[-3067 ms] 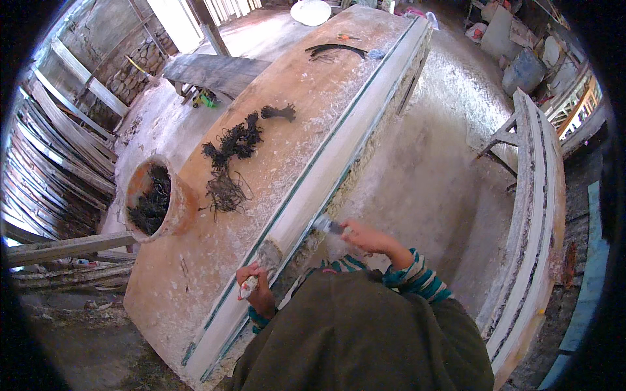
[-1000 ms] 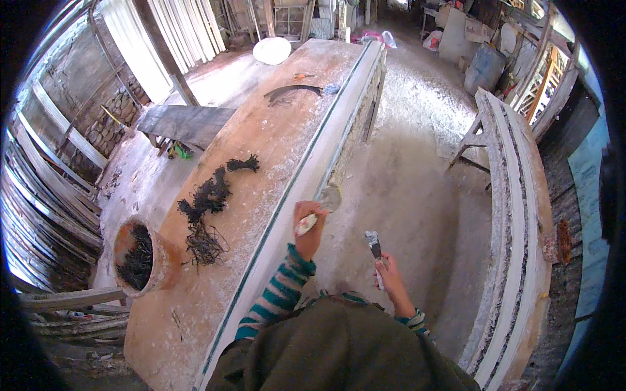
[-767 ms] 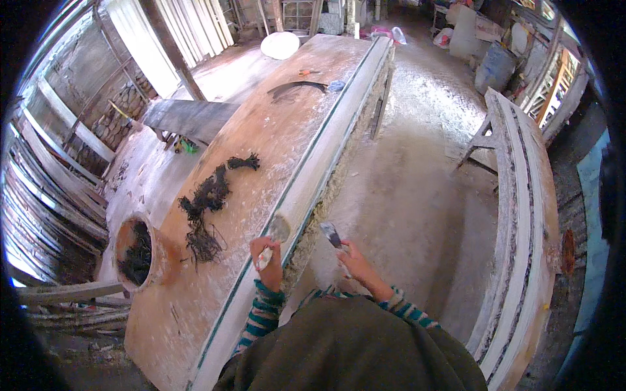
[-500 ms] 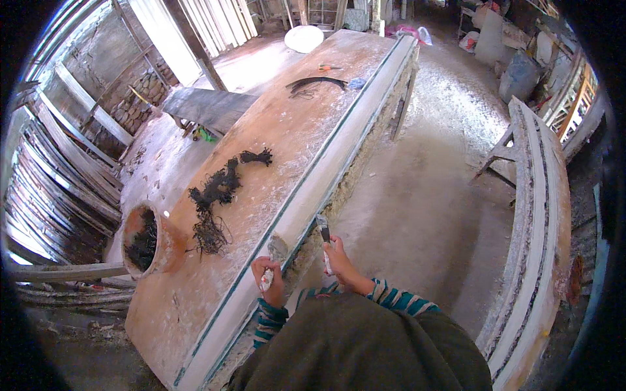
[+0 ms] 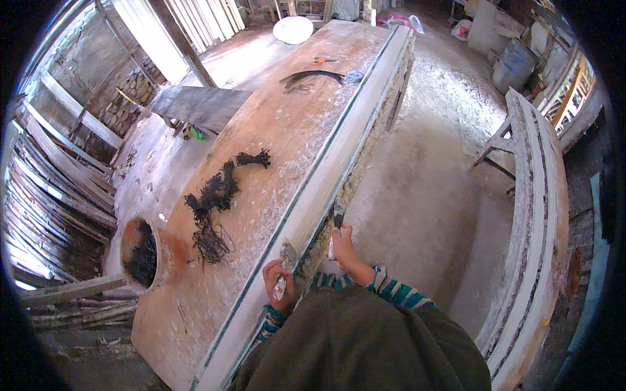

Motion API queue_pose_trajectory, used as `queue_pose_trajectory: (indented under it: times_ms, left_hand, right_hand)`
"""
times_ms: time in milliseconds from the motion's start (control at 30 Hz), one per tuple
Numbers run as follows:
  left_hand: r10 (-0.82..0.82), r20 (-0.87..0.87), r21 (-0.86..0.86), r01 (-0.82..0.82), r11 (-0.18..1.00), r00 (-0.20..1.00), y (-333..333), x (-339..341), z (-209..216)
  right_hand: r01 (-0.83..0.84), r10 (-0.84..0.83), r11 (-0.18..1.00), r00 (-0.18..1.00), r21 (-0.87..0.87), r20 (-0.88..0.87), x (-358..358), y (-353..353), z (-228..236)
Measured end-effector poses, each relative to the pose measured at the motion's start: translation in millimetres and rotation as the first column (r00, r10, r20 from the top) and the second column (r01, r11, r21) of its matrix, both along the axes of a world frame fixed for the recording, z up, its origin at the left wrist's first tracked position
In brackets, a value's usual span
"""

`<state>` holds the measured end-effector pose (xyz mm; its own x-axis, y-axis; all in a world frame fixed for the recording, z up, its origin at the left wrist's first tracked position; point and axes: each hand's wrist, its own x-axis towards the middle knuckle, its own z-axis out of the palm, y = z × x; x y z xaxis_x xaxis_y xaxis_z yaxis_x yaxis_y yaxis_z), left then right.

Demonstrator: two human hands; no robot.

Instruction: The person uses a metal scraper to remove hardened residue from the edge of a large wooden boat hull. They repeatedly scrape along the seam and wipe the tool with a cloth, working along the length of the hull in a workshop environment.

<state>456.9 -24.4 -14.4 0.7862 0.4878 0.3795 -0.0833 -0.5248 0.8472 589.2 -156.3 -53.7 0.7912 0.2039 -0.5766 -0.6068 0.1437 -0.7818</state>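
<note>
Along the right side of a dusty brown counter (image 5: 169,326), a white strip (image 5: 339,156) is laid, its long axis running forward and rightward; a scraper (image 5: 339,214) is gripped in the fingers of the right hand (image 5: 345,249), nearer the strip's outer edge; a flat-bladed tool (image 5: 288,253) is held over the strip by the left hand (image 5: 277,281), its fingers wrapped round the handle.

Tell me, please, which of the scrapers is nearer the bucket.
The scraper in the left hand; the other scraper, in the right hand, is farther from the bucket.

Lettering, labels, numerals, signs: none legible anywhere in frame. Blue drum (image 5: 514,66), upper right: any marking too small to read.
</note>
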Motion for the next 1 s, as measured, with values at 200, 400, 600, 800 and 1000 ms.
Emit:
queue_pose_trajectory:
  times_ms: [200,400,600,800,1000]
  left_hand:
    - [-0.039,-0.014,0.040,0.039,0.998,0.999,8.1,3.9,6.1]
    - [-0.048,0.029,-0.096,0.050,0.994,0.998,15.5,5.8,2.7]
    - [-0.115,-0.006,-0.084,0.114,0.990,0.993,26.3,5.4,-9.9]
    - [-0.087,0.112,-0.064,0.095,0.993,0.990,24.2,8.2,-24.6]
    - [-0.166,0.066,-0.248,0.178,0.952,0.984,25.1,1.2,-31.7]
  right_hand:
    - [0.040,-0.033,0.995,0.996,-0.089,0.079,-23.6,5.1,20.7]
    - [0.126,-0.127,0.992,0.991,0.034,0.038,1.6,11.7,19.8]
    - [0.105,-0.106,0.993,0.994,-0.054,-0.014,-1.5,8.6,25.3]
    - [0.045,-0.035,0.995,0.994,-0.093,0.100,51.0,-11.0,21.7]
    - [0.042,-0.003,0.964,0.989,-0.262,0.146,14.7,8.4,21.8]
